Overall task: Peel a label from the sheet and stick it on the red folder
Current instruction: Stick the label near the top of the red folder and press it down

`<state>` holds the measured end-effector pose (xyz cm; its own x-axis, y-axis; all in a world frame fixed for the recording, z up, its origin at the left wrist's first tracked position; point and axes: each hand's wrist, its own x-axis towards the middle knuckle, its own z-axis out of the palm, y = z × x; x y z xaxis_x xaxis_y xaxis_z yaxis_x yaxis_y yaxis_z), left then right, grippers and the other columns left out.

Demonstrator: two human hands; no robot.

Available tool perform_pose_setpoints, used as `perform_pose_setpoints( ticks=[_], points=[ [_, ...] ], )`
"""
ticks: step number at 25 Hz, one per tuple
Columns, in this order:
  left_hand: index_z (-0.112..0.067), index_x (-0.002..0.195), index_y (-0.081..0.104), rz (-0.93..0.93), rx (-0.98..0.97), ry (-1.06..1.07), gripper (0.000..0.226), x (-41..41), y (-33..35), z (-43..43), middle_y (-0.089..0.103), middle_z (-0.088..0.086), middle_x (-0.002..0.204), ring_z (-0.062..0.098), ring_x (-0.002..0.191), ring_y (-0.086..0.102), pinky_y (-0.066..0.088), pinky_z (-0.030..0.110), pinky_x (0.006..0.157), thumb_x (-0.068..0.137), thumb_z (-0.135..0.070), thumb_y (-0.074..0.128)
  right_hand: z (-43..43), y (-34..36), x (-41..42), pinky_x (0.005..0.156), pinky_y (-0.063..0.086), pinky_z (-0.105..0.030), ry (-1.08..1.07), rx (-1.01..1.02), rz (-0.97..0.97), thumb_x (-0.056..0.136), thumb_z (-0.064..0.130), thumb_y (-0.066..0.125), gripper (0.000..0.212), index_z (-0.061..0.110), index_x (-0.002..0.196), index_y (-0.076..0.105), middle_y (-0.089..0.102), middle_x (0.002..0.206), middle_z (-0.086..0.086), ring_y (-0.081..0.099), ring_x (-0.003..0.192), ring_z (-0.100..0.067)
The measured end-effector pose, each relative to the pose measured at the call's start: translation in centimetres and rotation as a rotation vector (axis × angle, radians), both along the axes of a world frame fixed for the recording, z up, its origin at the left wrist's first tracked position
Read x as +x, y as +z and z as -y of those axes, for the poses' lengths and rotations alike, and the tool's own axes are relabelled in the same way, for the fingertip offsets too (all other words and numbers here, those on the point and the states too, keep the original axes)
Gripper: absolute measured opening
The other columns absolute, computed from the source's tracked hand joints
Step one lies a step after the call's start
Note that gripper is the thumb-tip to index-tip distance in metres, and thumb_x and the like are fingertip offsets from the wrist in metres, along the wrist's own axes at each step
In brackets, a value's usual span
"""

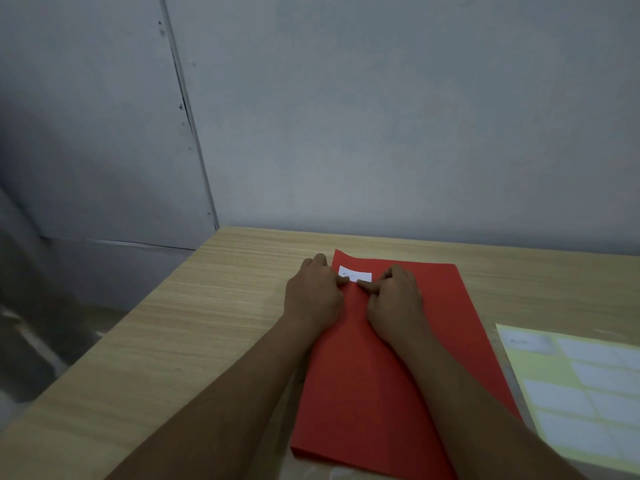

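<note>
On the wooden table (214,306), the left hand (313,294) is curled, grasping nothing, its thumb on the left end of the white label (355,274) (faint writing, unreadable) near the red folder's (363,375) far-left corner. The right hand (394,303), loosely fisted, presses its forefinger on the label's near edge. The label sheet (581,393) lies just right.

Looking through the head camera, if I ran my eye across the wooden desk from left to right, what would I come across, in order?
Bare light wooden desk top → left hand → small white rectangular label on the flat red paper folder → right hand → pale yellow sheet of white labels.
</note>
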<state>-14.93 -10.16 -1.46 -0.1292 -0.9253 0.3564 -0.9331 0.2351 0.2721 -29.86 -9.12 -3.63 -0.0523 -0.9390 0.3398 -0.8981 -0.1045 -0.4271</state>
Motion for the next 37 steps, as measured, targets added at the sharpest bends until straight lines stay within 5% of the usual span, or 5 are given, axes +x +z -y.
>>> perform_pose_setpoints(
  ticks=[4,20,26,31,37],
  points=[
    [-0.032,0.121,0.07,0.003,-0.021,0.056,0.041,-0.2,0.0,-0.4,0.048,-0.001,0.102,0.021,0.101,0.047,0.039,0.034,0.065,0.088,-0.02,0.048,0.0,-0.2,0.1,0.092,0.045,-0.041,-0.083,-0.039,0.028,0.085,0.012,0.049,0.044,0.017,0.125,0.069,0.053,0.106,-0.007,0.046,0.104,-0.026],
    [-0.041,0.152,0.029,0.333,0.226,0.038,0.052,-1.1,1.1,0.2,0.042,0.009,0.138,0.029,0.129,0.038,0.044,0.047,0.094,0.102,-0.024,0.03,0.1,0.4,0.3,0.09,0.031,-0.041,-0.047,0.164,-0.164,0.089,0.023,0.041,0.063,0.054,0.144,0.036,0.04,0.121,-0.002,0.035,0.11,-0.027],
    [-0.037,0.152,0.032,0.294,0.177,0.1,0.052,-1.1,0.5,-0.2,0.045,0.008,0.138,0.029,0.13,0.039,0.043,0.047,0.092,0.102,-0.023,0.028,0.0,0.0,0.3,0.095,0.034,-0.044,-0.076,0.123,-0.132,0.089,0.022,0.04,0.06,0.037,0.147,0.042,0.042,0.128,-0.005,0.036,0.116,-0.029],
    [-0.04,0.152,0.031,0.357,0.194,0.048,0.052,-1.1,0.8,0.2,0.043,0.01,0.139,0.031,0.127,0.04,0.042,0.045,0.092,0.102,-0.023,0.029,-0.1,0.0,0.3,0.091,0.032,-0.042,-0.048,0.114,-0.153,0.09,0.021,0.039,0.062,0.052,0.144,0.038,0.042,0.12,-0.005,0.036,0.11,-0.028],
    [-0.034,0.148,0.041,0.25,0.125,0.114,0.051,-1.1,0.2,-0.2,0.05,0.008,0.133,0.03,0.122,0.046,0.043,0.045,0.089,0.102,-0.021,0.027,0.1,-0.1,0.4,0.098,0.037,-0.045,-0.105,0.079,-0.095,0.089,0.019,0.042,0.056,0.028,0.144,0.05,0.046,0.126,-0.005,0.038,0.119,-0.027]
  ],
)
